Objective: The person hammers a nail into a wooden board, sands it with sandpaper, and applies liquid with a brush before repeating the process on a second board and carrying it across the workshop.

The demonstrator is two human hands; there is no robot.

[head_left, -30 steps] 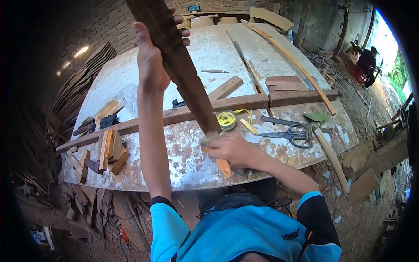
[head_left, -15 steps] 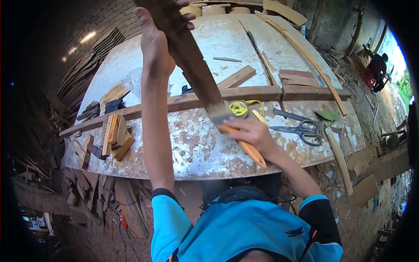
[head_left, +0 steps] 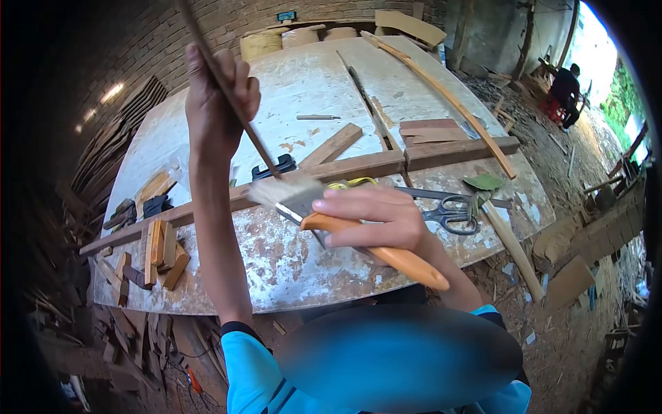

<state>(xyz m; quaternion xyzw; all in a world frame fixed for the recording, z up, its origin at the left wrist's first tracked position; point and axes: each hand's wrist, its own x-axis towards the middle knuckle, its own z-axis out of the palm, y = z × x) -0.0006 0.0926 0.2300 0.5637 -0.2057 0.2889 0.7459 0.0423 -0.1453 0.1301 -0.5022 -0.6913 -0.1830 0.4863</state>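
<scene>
My left hand (head_left: pixel 217 103) is raised over the left part of the table, its fingers wrapped round a long dark wooden board (head_left: pixel 258 142) turned edge-on. The board slants down toward the table's middle, its lower end right behind the brush bristles. My right hand (head_left: pixel 383 217) grips a wide paintbrush (head_left: pixel 407 263) with an orange handle, its pale bristles pointing left at the board's end. Behind my right hand, a yellow tape measure (head_left: pixel 352 183) is mostly hidden. Large black-handled scissors (head_left: pixel 456 218) lie to its right.
A long wooden beam (head_left: pixel 372 165) crosses the worn white table (head_left: pixel 283 265). Wooden hand planes (head_left: pixel 160 245) stand at the left; a curved wood strip (head_left: pixel 441 86) lies at the right. A wooden handle (head_left: pixel 514 252) juts over the near edge. Far right, a person (head_left: pixel 564 93) sits.
The board has turned from its broad face to its thin edge. My right hand and the brush have shifted left and now look larger. The camera view has shifted too.
</scene>
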